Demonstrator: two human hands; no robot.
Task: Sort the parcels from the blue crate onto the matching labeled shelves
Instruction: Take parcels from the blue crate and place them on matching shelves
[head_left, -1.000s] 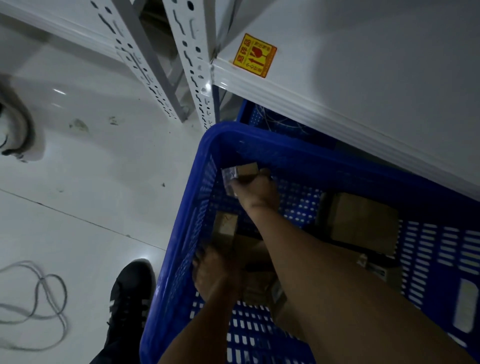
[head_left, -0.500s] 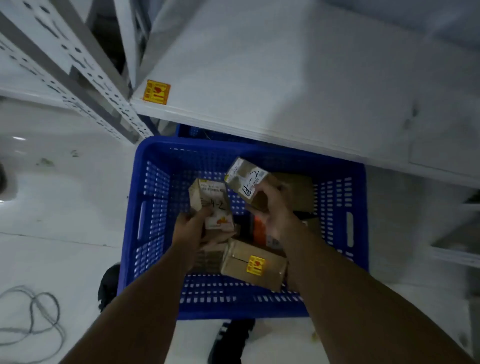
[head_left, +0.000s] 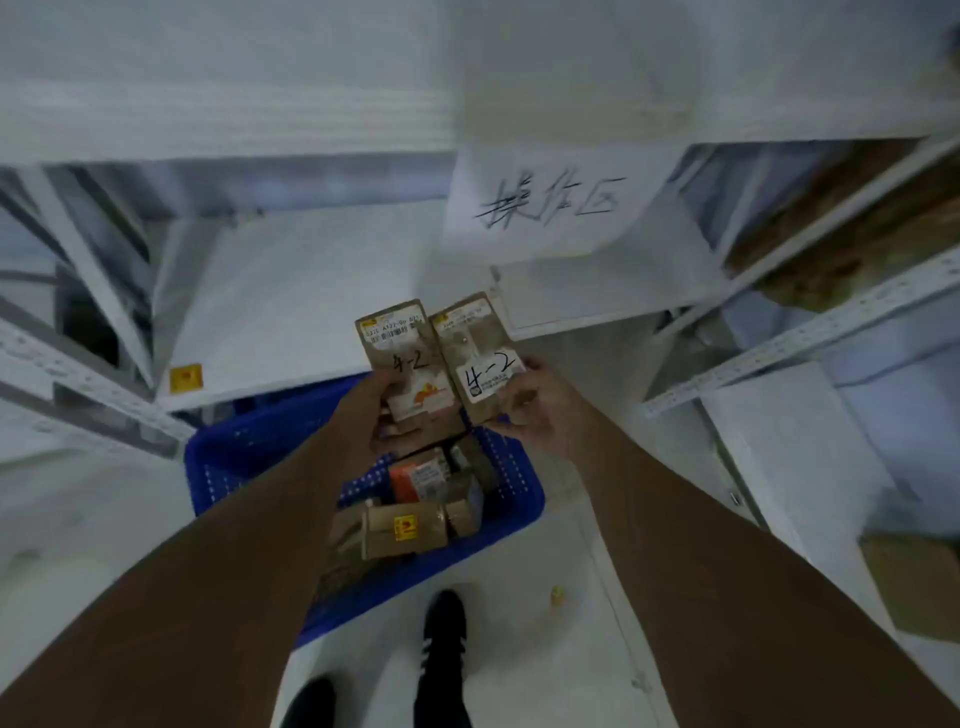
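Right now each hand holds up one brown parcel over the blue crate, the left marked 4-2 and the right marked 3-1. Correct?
Not quite. In the head view the right hand holds a parcel also marked 4-2, matching the left hand and its parcel, above the blue crate.

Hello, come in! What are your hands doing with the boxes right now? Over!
Left hand grips one parcel marked 4-2. Right hand grips another parcel, also 4-2. More boxes wait in the blue crate. Nothing blocking.
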